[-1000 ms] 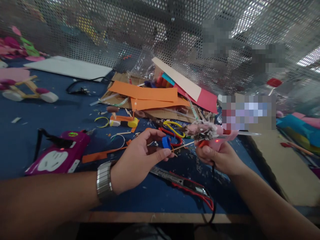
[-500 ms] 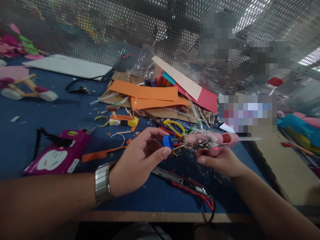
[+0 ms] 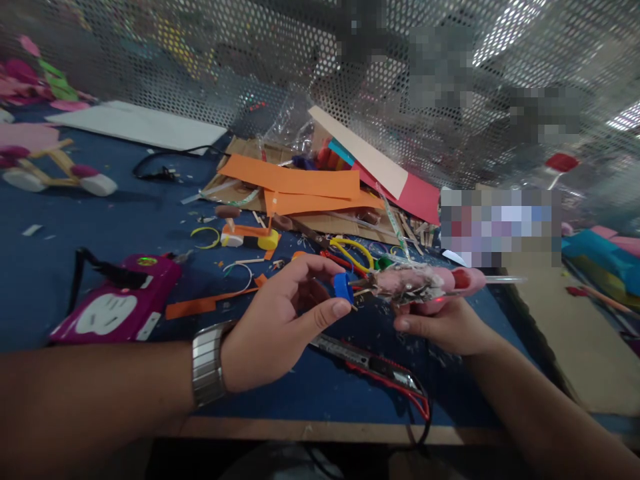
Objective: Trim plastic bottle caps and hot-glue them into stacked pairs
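My left hand (image 3: 285, 320), with a metal watch band at the wrist, pinches a small blue cap (image 3: 343, 288) between thumb and fingers. Wrapped round the handle of a pink glue gun (image 3: 425, 281) is my right hand (image 3: 445, 327). The gun lies sideways, its body covered in messy glue strings, and a clear glue stick (image 3: 505, 280) pokes out of its rear. Its nozzle points left, right at the cap; whether they touch is unclear. Beneath the hands, a utility knife (image 3: 370, 360) lies on the blue table surface (image 3: 280, 403).
A purple box with a cable (image 3: 123, 300) is at the left. Orange paper (image 3: 300, 183) and cardboard lie behind the hands, near yellow-handled scissors (image 3: 355, 253). A small stick-built model (image 3: 55, 173) stands far left, a mesh screen (image 3: 225, 60) at the back. Cardboard (image 3: 565, 320) covers the right side.
The blue cap in my left hand has shifted slightly right and tilted. The glue gun has moved a little to the right in view.
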Tool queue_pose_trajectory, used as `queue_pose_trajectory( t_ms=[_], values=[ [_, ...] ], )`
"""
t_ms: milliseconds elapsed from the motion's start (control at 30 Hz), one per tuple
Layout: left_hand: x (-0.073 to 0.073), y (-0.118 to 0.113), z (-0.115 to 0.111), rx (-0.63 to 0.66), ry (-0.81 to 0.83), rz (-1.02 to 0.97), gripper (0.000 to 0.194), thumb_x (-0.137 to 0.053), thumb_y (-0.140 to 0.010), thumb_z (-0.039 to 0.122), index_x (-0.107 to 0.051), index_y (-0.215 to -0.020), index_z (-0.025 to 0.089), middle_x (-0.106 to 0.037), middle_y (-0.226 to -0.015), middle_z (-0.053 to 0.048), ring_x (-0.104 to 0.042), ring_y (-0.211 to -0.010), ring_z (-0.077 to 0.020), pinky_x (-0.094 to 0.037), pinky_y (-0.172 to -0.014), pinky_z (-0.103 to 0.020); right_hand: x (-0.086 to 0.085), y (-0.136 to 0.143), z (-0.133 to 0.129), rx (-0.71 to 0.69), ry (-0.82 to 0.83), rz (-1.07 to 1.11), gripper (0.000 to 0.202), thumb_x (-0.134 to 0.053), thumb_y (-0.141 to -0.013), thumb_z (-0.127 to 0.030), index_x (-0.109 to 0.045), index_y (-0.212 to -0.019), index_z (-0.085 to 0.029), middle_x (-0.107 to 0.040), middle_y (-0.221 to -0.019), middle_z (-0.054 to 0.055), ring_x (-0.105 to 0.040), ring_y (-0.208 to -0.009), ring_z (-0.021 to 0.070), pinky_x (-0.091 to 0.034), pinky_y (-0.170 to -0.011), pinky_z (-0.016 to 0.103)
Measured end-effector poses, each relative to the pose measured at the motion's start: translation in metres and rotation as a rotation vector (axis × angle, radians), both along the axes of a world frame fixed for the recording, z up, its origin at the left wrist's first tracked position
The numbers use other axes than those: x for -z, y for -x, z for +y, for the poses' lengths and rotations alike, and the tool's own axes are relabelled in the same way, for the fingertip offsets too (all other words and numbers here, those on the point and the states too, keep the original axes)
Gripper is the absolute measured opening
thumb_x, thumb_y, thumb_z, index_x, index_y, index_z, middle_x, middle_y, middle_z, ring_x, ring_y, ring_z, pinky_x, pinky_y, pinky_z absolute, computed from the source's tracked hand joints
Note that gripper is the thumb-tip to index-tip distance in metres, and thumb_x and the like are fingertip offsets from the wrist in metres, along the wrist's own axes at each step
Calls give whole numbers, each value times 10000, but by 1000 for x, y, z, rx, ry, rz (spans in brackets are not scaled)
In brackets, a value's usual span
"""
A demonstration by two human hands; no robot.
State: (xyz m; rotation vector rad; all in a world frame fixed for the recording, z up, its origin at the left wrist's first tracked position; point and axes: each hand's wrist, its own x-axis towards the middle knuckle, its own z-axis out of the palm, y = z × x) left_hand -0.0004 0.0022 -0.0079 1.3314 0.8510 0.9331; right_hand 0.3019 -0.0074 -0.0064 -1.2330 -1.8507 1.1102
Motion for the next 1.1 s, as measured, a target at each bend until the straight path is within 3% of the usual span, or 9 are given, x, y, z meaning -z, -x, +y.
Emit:
queue_pose_trajectory(
  t_ms=[667,900,1100],
  values=[
    [0,0,-1,11,-3,-4,456,-899,-949,501,-676,-1226,215,-733,-947,-35,-681,-819,-178,-571,-710,-279,-3,1,0,-2,33,-80,455,-959,-872,-558,-650,-751,-247,-635,-691,-3,-592,-644,174,-576,-584,293],
    [1,0,-1,14,-15,0,422,-865,-967,477,-668,-1230,212,-725,-927,-31,-673,-801,-169,-564,-690,-265,-3,5,0,-7,2,-71,534,-926,-883,-637,-604,-733,-239,-576,-656,-23,-545,-609,152,-546,-561,278],
    [2,0,0,3,-28,4,422,-870,-967,481,-678,-1226,209,-727,-943,-38,-677,-800,-165,-573,-698,-262,-6,9,0,-23,-42,-86,531,-907,-925,-558,-562,-688,-231,-563,-637,-30,-529,-594,137,-527,-547,256]
  ],
)
